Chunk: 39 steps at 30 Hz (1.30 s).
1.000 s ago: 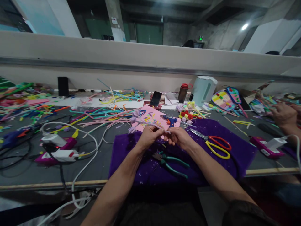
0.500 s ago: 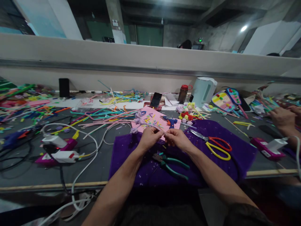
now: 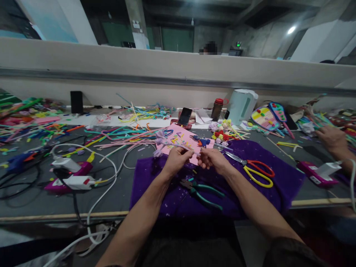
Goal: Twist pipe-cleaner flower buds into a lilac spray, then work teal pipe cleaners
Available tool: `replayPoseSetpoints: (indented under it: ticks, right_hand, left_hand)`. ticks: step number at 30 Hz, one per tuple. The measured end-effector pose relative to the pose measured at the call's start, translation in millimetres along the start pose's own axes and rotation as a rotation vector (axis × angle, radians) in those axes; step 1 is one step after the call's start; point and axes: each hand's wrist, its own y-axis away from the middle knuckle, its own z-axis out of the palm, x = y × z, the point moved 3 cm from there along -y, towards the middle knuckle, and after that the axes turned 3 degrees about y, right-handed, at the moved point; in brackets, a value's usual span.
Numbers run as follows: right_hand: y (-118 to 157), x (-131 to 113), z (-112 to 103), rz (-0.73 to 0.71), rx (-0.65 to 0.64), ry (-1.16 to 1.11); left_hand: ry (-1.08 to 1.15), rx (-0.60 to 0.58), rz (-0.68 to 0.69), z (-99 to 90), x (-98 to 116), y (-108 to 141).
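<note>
A lilac pipe-cleaner flower (image 3: 159, 140) points up and left from my hands, its fuzzy stem running through my left fingers. My left hand (image 3: 177, 160) pinches that stem. Just to the right, my right hand (image 3: 214, 160) is closed with thumb and forefinger at the stem's other end; the exact grip is small and partly hidden. Below both hands, green-handled pliers (image 3: 207, 198) lie on a purple cloth (image 3: 150, 185). Scissors (image 3: 257, 172) with red and yellow handles rest to the right. Behind my hands is a pink sheet (image 3: 167, 150) scattered with small coloured pieces.
A blue glue gun (image 3: 204, 141) lies on the pink sheet. Pipe cleaners (image 3: 130, 138) spread to the left, near a power strip (image 3: 57, 187) with cables. A kettle (image 3: 240, 107), bottle (image 3: 217, 110) and phone (image 3: 185, 116) stand behind. A co-worker's hand (image 3: 332, 139) is at far right.
My right hand has shifted slightly right, widening the gap between my hands and showing more of the stem. The flower has tipped a little to the left.
</note>
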Motion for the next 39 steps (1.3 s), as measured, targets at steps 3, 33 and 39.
replayPoseSetpoints:
  ticks: [3, 33, 39]
  right_hand:
    - [-0.4, 5.1, 3.9, 0.110, -0.140, -0.124]
    - [12.1, -8.3, 7.4, -0.640, 0.268, 0.886]
    - [2.5, -4.4, 2.5, -0.253, 0.057, 0.227]
  left_hand:
    - [-0.052, -0.003, 0.036, -0.4, -2.2, 0.1]
    - [0.098, -0.033, -0.127, -0.5, -5.3, -2.2]
    - [0.049, -0.077, -0.075, 1.5, 1.6, -0.4]
